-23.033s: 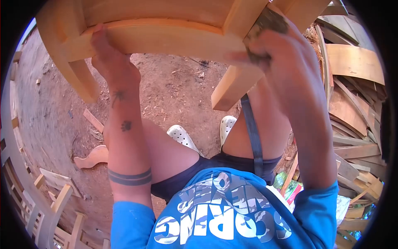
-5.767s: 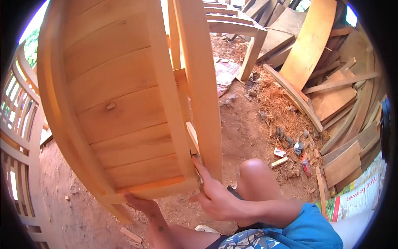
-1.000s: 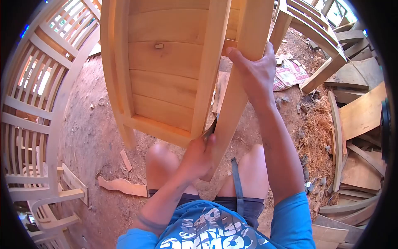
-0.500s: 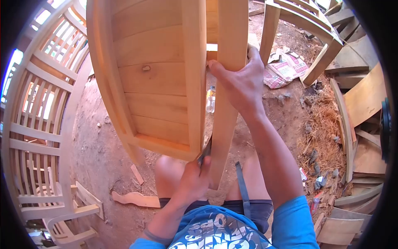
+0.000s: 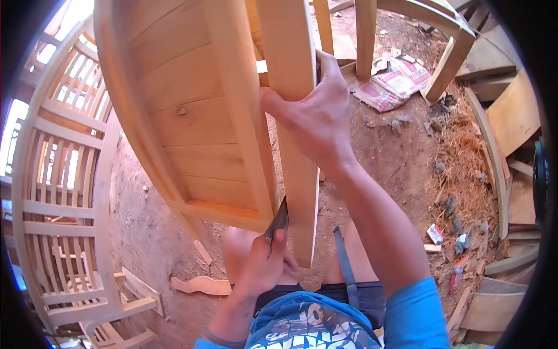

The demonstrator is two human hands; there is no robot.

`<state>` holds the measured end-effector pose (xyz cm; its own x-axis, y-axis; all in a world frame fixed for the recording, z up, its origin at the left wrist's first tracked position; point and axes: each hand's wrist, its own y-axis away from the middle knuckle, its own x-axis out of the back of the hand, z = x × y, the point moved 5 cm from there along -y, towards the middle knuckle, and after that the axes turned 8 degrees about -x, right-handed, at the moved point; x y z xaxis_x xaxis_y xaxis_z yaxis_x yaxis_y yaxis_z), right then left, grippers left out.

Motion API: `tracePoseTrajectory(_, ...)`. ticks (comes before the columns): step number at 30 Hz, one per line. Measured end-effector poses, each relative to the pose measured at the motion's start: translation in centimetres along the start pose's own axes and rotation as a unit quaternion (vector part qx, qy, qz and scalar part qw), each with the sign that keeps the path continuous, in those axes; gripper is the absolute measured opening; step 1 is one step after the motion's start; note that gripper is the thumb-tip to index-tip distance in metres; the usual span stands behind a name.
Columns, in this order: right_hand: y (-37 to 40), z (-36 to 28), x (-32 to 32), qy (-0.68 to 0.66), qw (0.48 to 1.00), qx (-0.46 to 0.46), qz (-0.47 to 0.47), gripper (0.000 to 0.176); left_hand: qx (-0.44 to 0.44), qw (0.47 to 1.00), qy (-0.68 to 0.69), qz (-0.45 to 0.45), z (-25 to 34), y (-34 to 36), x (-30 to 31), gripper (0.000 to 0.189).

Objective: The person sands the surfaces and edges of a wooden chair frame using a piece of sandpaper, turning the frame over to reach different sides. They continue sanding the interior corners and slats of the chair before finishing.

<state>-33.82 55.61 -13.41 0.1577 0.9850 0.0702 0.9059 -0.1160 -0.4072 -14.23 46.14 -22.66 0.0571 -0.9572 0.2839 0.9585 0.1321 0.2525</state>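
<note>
A large wooden panel frame [image 5: 192,122] with horizontal boards fills the upper left middle. Beside its right edge runs a thick wooden post [image 5: 296,168], separated from it by a narrow gap. My right hand [image 5: 319,116] is wrapped round the post, thumb toward the gap. Below, my left hand [image 5: 264,262] is closed round a dark metal tool [image 5: 279,222], whose blade points up into the gap near the panel's lower corner. The tool's handle is mostly hidden in the fingers.
Slatted wooden frames [image 5: 64,218] stand at the left. A curved wood piece [image 5: 200,285] lies on the dirt floor near my knees. At the upper right are a wooden frame leg [image 5: 450,70] and a printed paper sack [image 5: 392,84]; wood offcuts [image 5: 517,116] and shavings pile up at the right.
The panel and post have shifted left in view, with both hands still on the post and tool. The bottle seen through the gap is now out of sight.
</note>
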Motion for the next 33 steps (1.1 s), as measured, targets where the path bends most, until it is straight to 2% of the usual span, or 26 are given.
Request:
tracePoseTrajectory(2,0.3,0.3,0.0,-0.006,1.000,-0.012,0.002,0.065,-0.003,1.000,0.021,0.013,-0.6,-0.2,-0.5,0.053)
tracePoseTrajectory(4,0.3,0.3,0.2,-0.008,1.000,-0.005,0.011,0.064,0.029,0.996,0.087,0.001,-2.2,-2.1,-0.9,0.052)
tracePoseTrajectory(7,0.1,0.0,0.2,-0.003,1.000,0.011,0.018,0.064,0.031,0.999,0.042,-0.004,0.7,0.4,-0.1,0.052)
tracePoseTrajectory(10,0.4,0.0,0.3,-0.002,1.000,-0.014,0.014,0.063,-0.002,0.999,0.042,0.017,-1.8,-1.7,-1.3,0.053)
tracePoseTrajectory(13,0.2,-0.1,0.4,-0.002,1.000,-0.009,0.021,0.062,0.028,0.999,-0.006,-0.018,-2.3,-1.1,-0.6,0.041)
tracePoseTrajectory(16,0.1,-0.2,0.4,-0.014,0.999,-0.027,0.021,0.062,0.002,0.999,0.033,0.036,0.7,0.2,-0.5,0.052)
tracePoseTrajectory(19,0.5,-0.3,0.3,-0.031,0.997,-0.067,-0.015,0.064,0.016,1.000,0.026,0.000,-1.0,-2.2,-1.1,0.052)
tracePoseTrajectory(21,0.2,-0.3,0.4,-0.024,0.998,-0.061,-0.015,0.063,-0.047,0.999,-0.012,0.015,0.9,-0.5,-0.4,0.053)
tracePoseTrajectory(23,0.0,-0.3,0.5,-0.025,0.998,-0.057,-0.012,0.063,-0.054,0.998,-0.022,0.019,1.2,-0.6,-0.3,0.053)
tracePoseTrajectory(26,0.6,-0.4,0.5,-0.005,0.999,-0.049,-0.002,0.062,0.014,1.000,0.007,0.025,-1.3,-0.4,-0.6,0.051)
tracePoseTrajectory(30,0.3,-0.6,0.6,0.015,1.000,-0.022,0.017,0.061,0.007,0.999,0.039,0.013,-1.1,-0.4,-0.3,0.051)
tracePoseTrajectory(33,0.4,-0.5,0.6,0.001,0.999,-0.044,0.013,0.061,0.018,0.998,0.057,0.012,-1.2,-0.2,-0.8,0.052)
